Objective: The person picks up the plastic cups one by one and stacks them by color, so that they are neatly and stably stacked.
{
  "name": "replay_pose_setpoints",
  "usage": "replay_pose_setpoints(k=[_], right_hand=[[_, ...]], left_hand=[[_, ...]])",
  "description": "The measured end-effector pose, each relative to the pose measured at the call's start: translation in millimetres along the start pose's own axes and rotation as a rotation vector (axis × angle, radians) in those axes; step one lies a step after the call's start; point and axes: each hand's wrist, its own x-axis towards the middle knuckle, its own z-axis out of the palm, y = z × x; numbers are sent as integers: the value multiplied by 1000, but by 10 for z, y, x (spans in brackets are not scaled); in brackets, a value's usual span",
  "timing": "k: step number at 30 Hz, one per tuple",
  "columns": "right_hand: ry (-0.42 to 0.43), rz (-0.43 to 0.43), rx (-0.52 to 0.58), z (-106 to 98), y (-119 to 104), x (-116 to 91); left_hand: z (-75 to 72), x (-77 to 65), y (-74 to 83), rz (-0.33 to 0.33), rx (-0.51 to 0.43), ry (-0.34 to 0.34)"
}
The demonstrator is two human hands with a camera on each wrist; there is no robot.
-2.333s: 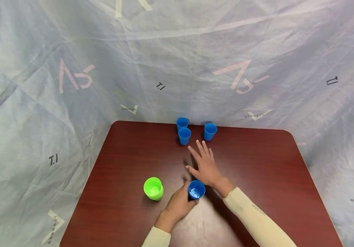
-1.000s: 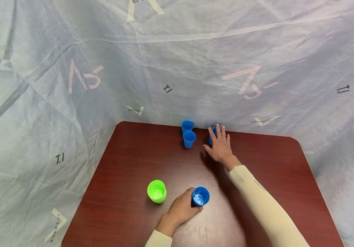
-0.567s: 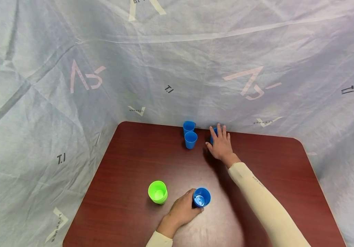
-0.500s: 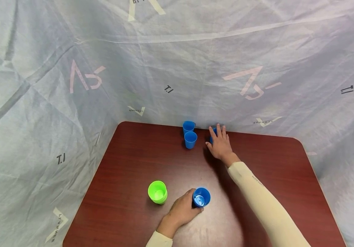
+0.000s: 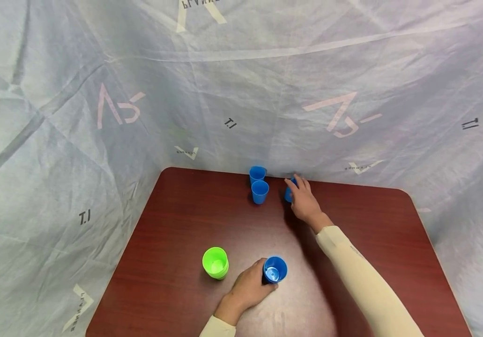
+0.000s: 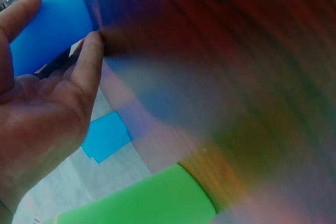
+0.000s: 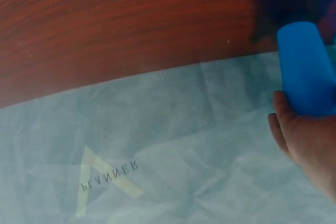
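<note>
My left hand [image 5: 250, 284] grips an upright blue plastic cup [image 5: 275, 270] near the front middle of the table, its fingers and thumb wrapped round the wall. The left wrist view shows the thumb and fingers on either side of that blue cup [image 6: 52, 24]. At the back edge, my right hand [image 5: 305, 200] holds another blue cup [image 5: 288, 194] near its rim, partly hiding it. Fingers curl along the side of this cup [image 7: 305, 69] in the right wrist view. Two more blue cups, a front one [image 5: 260, 193] and a rear one [image 5: 257, 173], stand left of it.
A stack of bright green cups [image 5: 215, 263] stands left of my left hand. The dark red wooden table [image 5: 174, 220] has rounded back corners. Grey printed sheeting [image 5: 266, 93] hangs close behind the table and along its sides.
My right hand has reached from beside the left-held cup to the cup at the back right. Its spread fingers have drawn in around that cup. The left hand keeps its grip.
</note>
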Motion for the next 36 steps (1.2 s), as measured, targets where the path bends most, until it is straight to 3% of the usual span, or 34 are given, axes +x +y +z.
replay_pose_setpoints(k=[21,29,36], right_hand=[[150,-173,-15,-355,-376,-514],[202,-249,42,-462,-532,-767],[227,-325,9,-502,-600,-869]], left_hand=[[27,10,2,-8,-15,-18],[14,28,-22,19,-7,-16],[32,33,-33,2,-10,-15]])
